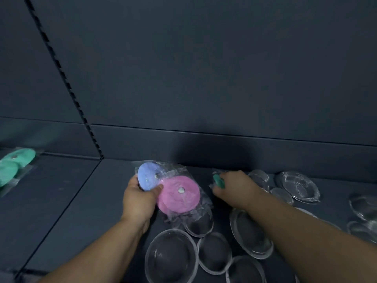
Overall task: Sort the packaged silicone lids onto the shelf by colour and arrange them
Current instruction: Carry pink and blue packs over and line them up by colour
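While the left forearm comes up from the bottom edge toward mid-frame, the left grip (138, 198) is clenched on a clear packet (191, 176), thumb lying across its face and fingers curled behind. Packet holds a blue lid (148, 177) above-left and a pink lid (179, 198) below-right. It is tilted and held just above the dark shelf (71, 201), centre frame.

Right forearm enters from lower right, angled up-left, wrist bent down. Right grip (236, 185) is curled, grasping a green lid (219, 181) right of centre, near the shelf's back wall; most of that lid is hidden by the hand.

Two more green lids (15, 164) in wrapping lie at the far left edge, on the next shelf section. Clear lids (171, 256) are scattered across the bottom centre and right, several overlapping. Slotted upright (61, 72) runs diagonally through the upper left.
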